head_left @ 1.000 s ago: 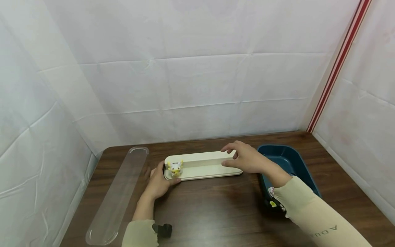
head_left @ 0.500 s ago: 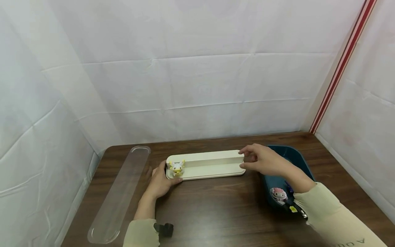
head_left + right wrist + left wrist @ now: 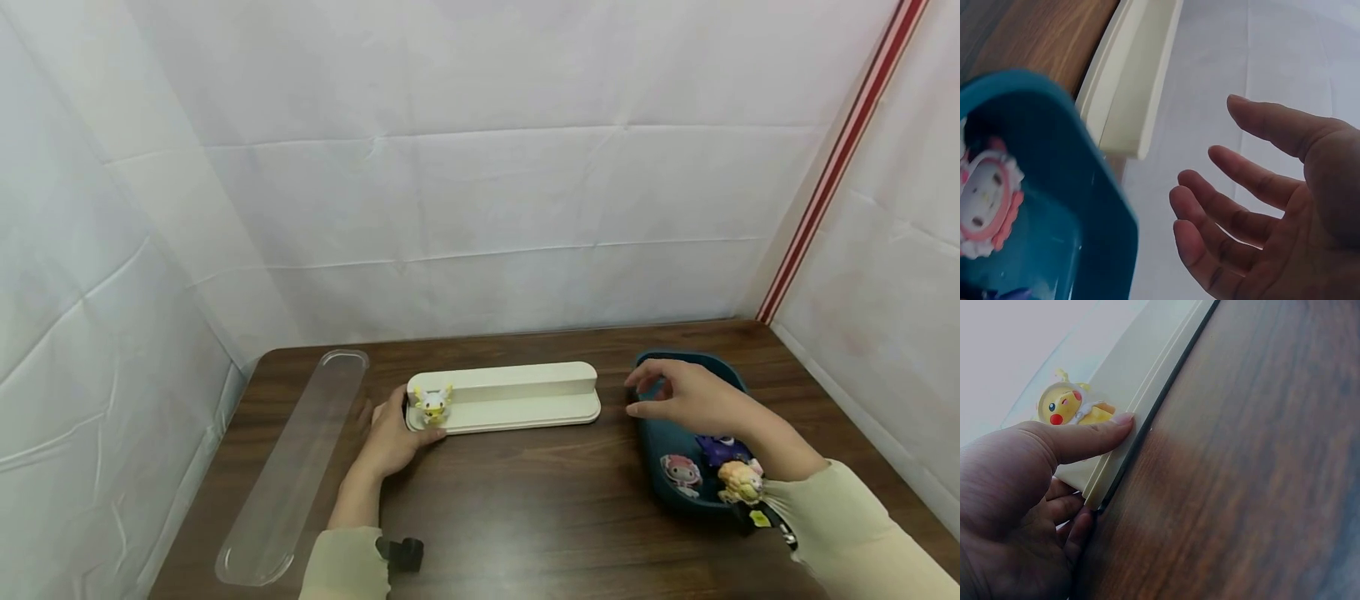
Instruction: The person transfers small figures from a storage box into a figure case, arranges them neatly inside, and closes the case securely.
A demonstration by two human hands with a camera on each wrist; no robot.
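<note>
A long cream stepped stand (image 3: 517,400) lies across the middle of the brown table. A small yellow figurine (image 3: 433,404) stands on its left end. My left hand (image 3: 396,427) grips that end, thumb (image 3: 1088,436) pressed on the front edge beside the figurine (image 3: 1067,406), with the other fingers curled round the stand (image 3: 1147,375). My right hand (image 3: 651,398) hovers over the far end of a blue bin (image 3: 647,437), fingers loosely spread and holding nothing. In the right wrist view the palm (image 3: 1260,206) is bare, above the bin (image 3: 1066,206).
Three figurines lie in the bin: pink (image 3: 680,472), purple (image 3: 718,450) and orange-yellow (image 3: 741,482). A long clear lid (image 3: 296,467) lies along the table's left side. White sheets wall the table on three sides.
My right hand has left the stand's right end and moved right, over the blue bin. The left hand and the stand have stayed put.
</note>
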